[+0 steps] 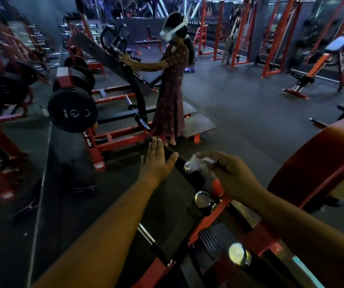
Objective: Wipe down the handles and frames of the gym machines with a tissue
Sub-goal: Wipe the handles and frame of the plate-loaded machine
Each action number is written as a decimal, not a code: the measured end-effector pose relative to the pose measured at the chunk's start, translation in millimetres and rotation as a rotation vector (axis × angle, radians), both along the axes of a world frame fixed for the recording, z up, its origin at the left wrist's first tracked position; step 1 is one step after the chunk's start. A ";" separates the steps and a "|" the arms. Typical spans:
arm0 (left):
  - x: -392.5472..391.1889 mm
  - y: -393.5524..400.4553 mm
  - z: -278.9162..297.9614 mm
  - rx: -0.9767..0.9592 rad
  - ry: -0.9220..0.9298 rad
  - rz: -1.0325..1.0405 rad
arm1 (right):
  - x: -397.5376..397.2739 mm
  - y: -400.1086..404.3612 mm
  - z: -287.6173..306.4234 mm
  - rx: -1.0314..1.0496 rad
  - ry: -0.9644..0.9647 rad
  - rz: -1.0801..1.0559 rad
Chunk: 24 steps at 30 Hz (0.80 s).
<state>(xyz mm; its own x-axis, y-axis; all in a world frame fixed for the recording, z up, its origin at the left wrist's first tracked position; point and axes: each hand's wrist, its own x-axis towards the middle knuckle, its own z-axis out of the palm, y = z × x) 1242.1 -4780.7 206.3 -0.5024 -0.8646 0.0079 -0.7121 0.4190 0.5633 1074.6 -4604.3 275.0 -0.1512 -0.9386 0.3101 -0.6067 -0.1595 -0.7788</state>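
Note:
A red and black gym machine [214, 231] fills the lower right, with a black padded handle bar [172, 154] running up to the left. My left hand [156, 161] lies flat, fingers straight, over the far part of that bar. My right hand [229, 173] pinches a crumpled white tissue [194, 163] and presses it on the bar near a chrome end cap [187, 166]. Two more chrome caps [202, 199] [239, 254] show lower on the red frame.
Another person in a headset [172, 84] stands ahead at a red plate-loaded machine [108, 138] with black weight plates [72, 112]. A red curved pad [320, 159] is at my right. An orange bench [308, 73] and red racks [275, 36] stand at the back.

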 end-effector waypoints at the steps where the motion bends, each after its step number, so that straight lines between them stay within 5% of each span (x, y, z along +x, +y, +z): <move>1: 0.9 -3.4 -2.1 0.018 0.011 -0.010 | -0.8 -20.8 3.0 -0.029 0.068 -0.028; 8: 7.0 -8.5 -13.4 0.036 0.074 0.030 | 24.5 -159.6 -6.7 0.187 0.432 0.154; 14: 6.2 4.9 -16.6 0.119 0.164 0.013 | -1.3 -151.9 -15.9 0.310 0.521 0.328; 21: 10.8 8.3 -4.6 0.183 0.053 0.008 | -49.2 -91.6 8.4 0.322 0.456 0.552; 24: 8.4 5.8 -7.7 0.160 0.032 0.012 | -45.5 -124.0 15.2 0.147 0.318 0.423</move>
